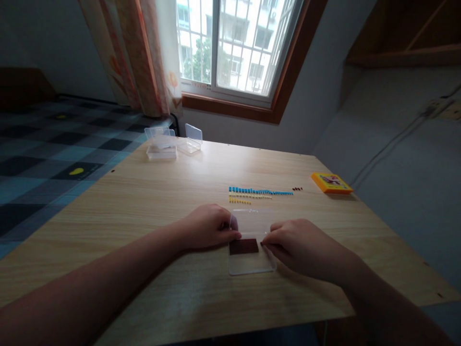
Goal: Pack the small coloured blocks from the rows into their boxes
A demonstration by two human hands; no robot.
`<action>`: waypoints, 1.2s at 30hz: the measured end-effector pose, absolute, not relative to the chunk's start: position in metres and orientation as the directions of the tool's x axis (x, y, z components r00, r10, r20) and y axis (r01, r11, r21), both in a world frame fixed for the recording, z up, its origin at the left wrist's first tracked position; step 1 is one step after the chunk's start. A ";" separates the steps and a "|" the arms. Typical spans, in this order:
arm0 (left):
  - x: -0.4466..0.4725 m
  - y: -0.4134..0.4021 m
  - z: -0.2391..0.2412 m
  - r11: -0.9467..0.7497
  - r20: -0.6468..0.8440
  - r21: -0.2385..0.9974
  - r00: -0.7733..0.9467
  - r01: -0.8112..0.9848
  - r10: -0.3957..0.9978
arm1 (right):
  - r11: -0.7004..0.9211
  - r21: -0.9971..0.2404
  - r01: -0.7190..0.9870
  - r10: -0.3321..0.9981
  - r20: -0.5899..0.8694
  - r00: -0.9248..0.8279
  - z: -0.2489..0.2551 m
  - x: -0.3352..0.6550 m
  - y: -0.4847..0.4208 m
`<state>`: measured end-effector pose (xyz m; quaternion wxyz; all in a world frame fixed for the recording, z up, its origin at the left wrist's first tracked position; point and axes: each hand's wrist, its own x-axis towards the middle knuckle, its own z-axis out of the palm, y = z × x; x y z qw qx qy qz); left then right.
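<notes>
A clear plastic box (252,265) lies with its lid raised on the table in front of me. Inside it, against the left wall, sits a flat block of dark brown pieces (243,246) packed in rows. My left hand (216,226) grips the box's left side, thumb over the edge near the brown block. My right hand (293,242) is closed in a pinch over the right part of the box. A small brown piece (262,243) shows at its fingertips, just right of the block. Beyond the box, blue pieces (252,191), cream pieces (248,195) and yellow pieces (239,201) lie in rows.
A few small brown pieces (297,189) lie right of the blue row. An orange-yellow box (331,183) rests near the table's right edge. Two open clear boxes, a larger one (162,153) and a smaller one (193,145), stand at the far left corner. A bed (72,144) adjoins the left side.
</notes>
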<state>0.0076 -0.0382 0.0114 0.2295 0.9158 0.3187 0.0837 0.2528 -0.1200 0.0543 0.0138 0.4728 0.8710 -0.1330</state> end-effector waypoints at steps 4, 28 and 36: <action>0.008 -0.038 0.012 -0.691 0.000 0.475 0.785 0.546 0.620 | 0.516 -0.237 0.823 0.821 -0.137 -0.554 0.050 0.251 -0.119; 0.006 -0.036 0.013 -0.668 -0.014 0.502 0.778 0.549 0.629 | 0.269 -0.514 0.814 0.770 0.623 0.139 0.060 0.329 -0.061; 0.004 -0.033 0.013 -0.655 -0.036 0.502 0.770 0.565 0.637 | -0.036 -0.491 0.871 0.905 0.353 0.237 0.008 0.389 0.003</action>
